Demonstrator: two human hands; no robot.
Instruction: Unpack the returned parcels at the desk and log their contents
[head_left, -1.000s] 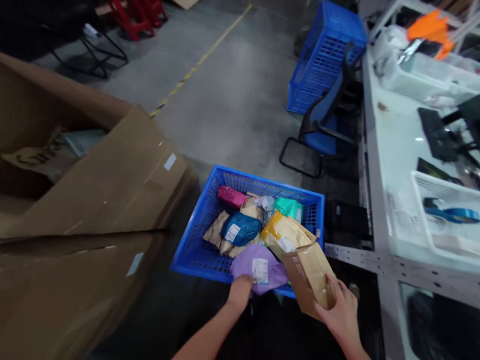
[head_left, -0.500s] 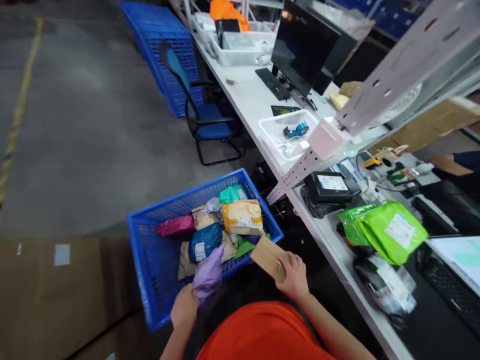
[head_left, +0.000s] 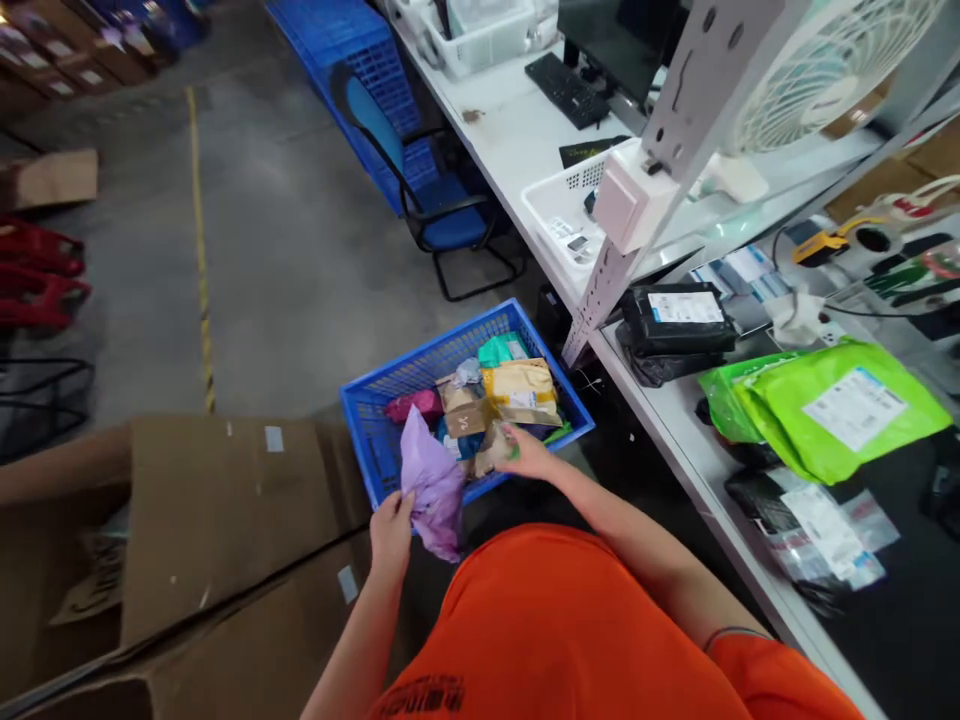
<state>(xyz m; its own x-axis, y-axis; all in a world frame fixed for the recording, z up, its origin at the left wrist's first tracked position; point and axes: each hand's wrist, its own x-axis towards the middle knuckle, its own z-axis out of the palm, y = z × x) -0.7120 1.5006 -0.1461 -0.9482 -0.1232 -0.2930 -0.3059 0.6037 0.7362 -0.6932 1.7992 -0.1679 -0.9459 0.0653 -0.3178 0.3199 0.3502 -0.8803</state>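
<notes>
My left hand is closed on a purple mailer bag, which it holds up over the near corner of a blue plastic basket on the floor. My right hand reaches into the basket's near right side, its fingers curled on a brown parcel. Several other parcels lie in the basket, among them a yellow one, a teal one and a pink one. My orange shirt fills the bottom of the view.
Large cardboard boxes stand left of the basket. A long white table runs along the right, with green mailers, a black parcel, a white tray, a keyboard and a fan. A blue chair stands behind the basket.
The view swung left and back. My left hand lifted the purple mailer higher. My right hand moved with the brown parcel from the basket's rim to inside the basket.
</notes>
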